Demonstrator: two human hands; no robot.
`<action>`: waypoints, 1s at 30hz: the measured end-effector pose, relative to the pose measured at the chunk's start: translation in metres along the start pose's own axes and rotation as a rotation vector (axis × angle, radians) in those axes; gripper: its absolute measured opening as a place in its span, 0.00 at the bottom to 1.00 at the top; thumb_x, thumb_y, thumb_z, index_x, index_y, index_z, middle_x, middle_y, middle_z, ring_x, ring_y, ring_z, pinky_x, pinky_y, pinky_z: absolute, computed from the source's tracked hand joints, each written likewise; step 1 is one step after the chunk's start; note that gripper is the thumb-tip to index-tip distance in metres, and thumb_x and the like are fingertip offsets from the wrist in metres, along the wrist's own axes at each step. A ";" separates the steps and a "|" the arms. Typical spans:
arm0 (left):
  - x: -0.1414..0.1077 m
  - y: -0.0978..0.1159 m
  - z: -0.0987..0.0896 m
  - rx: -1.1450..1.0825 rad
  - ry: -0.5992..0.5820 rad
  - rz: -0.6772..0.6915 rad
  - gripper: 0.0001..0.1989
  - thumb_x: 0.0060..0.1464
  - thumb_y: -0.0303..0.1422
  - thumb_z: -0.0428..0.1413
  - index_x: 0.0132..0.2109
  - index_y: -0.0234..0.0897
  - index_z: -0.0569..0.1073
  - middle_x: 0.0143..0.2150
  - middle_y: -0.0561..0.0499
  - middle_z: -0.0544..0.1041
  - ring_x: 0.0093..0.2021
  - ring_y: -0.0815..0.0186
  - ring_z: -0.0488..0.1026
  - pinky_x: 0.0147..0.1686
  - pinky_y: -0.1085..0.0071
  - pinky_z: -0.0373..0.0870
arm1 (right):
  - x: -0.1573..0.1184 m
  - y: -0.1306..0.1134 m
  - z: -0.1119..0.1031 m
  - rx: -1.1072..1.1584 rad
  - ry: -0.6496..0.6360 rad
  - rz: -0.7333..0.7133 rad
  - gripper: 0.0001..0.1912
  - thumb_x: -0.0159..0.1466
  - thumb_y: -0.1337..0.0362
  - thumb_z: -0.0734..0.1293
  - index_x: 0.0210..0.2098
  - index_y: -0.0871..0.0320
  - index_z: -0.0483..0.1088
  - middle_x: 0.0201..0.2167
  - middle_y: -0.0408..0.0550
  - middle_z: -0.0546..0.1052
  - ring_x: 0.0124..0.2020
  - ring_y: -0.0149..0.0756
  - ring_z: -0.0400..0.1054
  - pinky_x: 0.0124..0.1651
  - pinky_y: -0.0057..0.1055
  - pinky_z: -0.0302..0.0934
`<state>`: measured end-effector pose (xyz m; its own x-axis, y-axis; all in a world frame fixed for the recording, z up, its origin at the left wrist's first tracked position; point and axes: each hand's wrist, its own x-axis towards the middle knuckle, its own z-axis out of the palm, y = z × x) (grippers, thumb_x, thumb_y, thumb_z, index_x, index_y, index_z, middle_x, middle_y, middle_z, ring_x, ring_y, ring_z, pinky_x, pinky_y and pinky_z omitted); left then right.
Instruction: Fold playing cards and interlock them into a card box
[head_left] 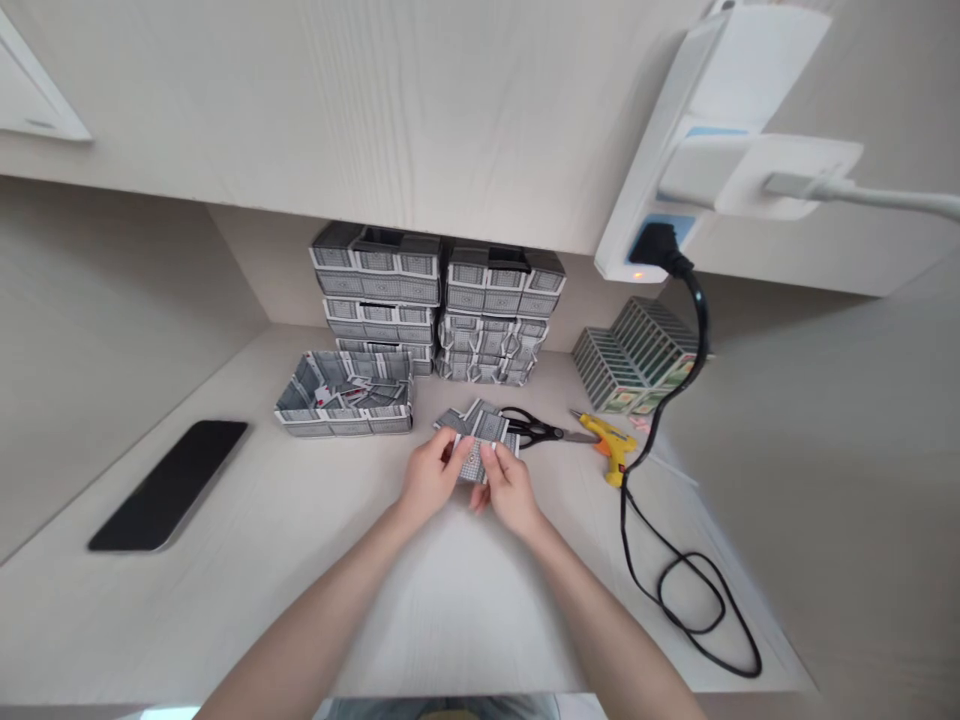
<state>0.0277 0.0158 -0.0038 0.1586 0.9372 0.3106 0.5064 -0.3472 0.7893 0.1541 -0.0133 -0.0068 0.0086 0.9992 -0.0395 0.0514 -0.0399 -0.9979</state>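
Between my two hands, near the middle of the table, is a grey patterned card piece. My left hand pinches its left side with thumb and fingers. On its right side my right hand grips it, the thumb on top and some fingertips showing below. Just beyond lie more grey folded cards, partly covered by the held piece. Black-handled scissors lie to the right of these cards, blades pointing right toward a yellow glue gun.
An open box made of cards holds loose cards at the back left. Stacked card boxes stand behind. A black phone lies left. Green card stacks are at right; a black cable loops from the power strip.
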 end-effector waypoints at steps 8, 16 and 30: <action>-0.003 0.002 0.007 0.095 0.009 -0.024 0.13 0.54 0.42 0.45 0.29 0.37 0.62 0.17 0.59 0.58 0.18 0.73 0.57 0.20 0.77 0.51 | 0.000 0.010 0.009 -0.301 0.250 -0.132 0.19 0.62 0.48 0.53 0.26 0.55 0.62 0.08 0.36 0.61 0.09 0.30 0.58 0.15 0.25 0.52; -0.006 0.006 0.010 0.145 0.038 -0.002 0.13 0.55 0.41 0.44 0.28 0.38 0.62 0.17 0.58 0.61 0.17 0.73 0.59 0.20 0.77 0.51 | -0.002 0.013 0.012 -0.406 0.343 -0.193 0.19 0.62 0.52 0.54 0.43 0.56 0.66 0.32 0.49 0.76 0.25 0.34 0.68 0.30 0.29 0.61; 0.007 -0.003 0.000 -0.469 0.025 -0.270 0.24 0.54 0.51 0.40 0.28 0.35 0.66 0.10 0.60 0.60 0.10 0.73 0.57 0.13 0.77 0.54 | 0.011 0.001 -0.002 0.064 0.173 -0.105 0.25 0.58 0.48 0.59 0.47 0.59 0.64 0.11 0.37 0.65 0.09 0.28 0.55 0.12 0.25 0.52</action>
<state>0.0270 0.0235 -0.0037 0.0521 0.9961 0.0717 0.0932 -0.0763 0.9927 0.1562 -0.0024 -0.0085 0.1782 0.9816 0.0687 -0.0021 0.0702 -0.9975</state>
